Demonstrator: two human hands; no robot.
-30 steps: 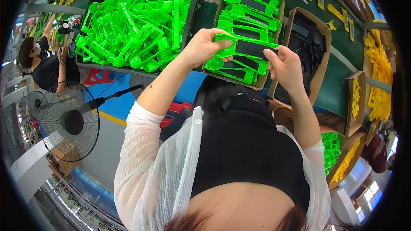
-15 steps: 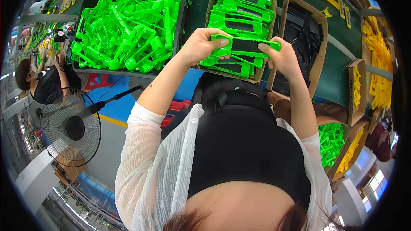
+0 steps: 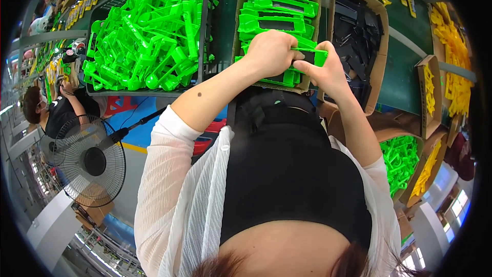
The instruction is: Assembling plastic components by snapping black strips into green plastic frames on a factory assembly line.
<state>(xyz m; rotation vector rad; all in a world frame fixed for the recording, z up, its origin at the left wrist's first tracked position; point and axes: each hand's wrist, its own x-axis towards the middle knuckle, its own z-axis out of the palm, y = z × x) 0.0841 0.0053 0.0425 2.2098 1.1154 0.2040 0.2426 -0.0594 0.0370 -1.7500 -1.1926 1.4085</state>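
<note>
Factory workshop, green workbench (image 3: 405,83), crated plastic parts (image 3: 146,36)

The held part (image 3: 321,58) is bright green and black. The crate (image 3: 207,25) is black, the box (image 3: 383,46) brown, the table (image 3: 405,79) dark green, the white shirt (image 3: 202,215) has thin lines.

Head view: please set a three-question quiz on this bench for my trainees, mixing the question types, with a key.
1. True or false: the black crate holds loose yellow parts.
2. Multiple choice: what stands just right of the cardboard box of green frames? A) a fan; B) an open box of black pieces; C) the black crate.
3. Fill in: the right hand grips a ____ frame with a black strip.

Key: 1. False: it holds loose green parts. 2. B. 3. Green.
</note>
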